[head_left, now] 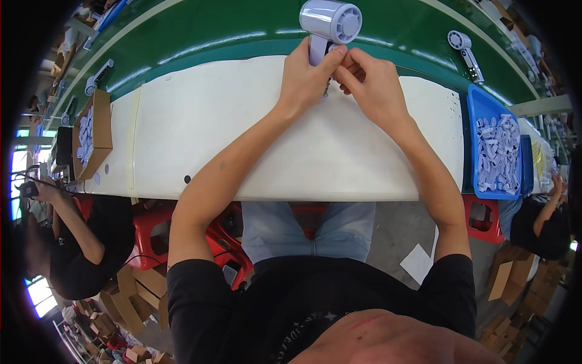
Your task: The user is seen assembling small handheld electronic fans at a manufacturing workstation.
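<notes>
A pale lavender handheld fan (327,23) is raised over the far edge of the white work mat, its round grille turned to the right. My left hand (304,77) is wrapped round the fan's handle, just below the head. Close against the handle, my right hand (371,79) has its thumb and forefinger pinched together beside my left thumb. Whatever lies in that pinch is hidden by the fingers. The lower end of the handle shows only partly between the two hands.
At the right stands a blue bin (474,142) of small lavender parts. A cardboard box (102,130) of similar parts sits on the left. Other fans lie on the green conveyor (230,27), one of them (465,53) at the far right. People work on both sides.
</notes>
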The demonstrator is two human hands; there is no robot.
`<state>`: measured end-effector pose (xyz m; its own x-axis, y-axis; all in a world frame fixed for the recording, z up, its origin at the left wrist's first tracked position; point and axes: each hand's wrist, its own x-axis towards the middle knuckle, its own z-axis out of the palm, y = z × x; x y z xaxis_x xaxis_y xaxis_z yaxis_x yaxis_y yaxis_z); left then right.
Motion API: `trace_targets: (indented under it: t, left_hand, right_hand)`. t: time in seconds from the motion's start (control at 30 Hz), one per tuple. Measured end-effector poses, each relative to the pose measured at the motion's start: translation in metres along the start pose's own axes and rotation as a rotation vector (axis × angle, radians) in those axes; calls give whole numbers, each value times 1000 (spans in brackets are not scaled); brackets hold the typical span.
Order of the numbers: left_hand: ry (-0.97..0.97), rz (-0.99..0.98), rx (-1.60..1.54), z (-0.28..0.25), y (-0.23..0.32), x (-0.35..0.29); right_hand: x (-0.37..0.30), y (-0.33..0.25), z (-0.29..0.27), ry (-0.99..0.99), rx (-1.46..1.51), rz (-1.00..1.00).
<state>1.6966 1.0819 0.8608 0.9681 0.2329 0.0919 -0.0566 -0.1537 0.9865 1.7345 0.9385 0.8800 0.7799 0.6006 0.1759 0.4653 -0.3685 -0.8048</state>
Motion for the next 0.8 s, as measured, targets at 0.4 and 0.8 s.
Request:
trace_targets:
  t: [0.4,0.8]
  left_hand:
    - [8,274,-211,-5,-33,18]
    - [373,555,1181,-62,-1,24]
  right_hand:
    - [12,17,-1,-139,26,-104]
    - [32,45,3,31,-520,-335]
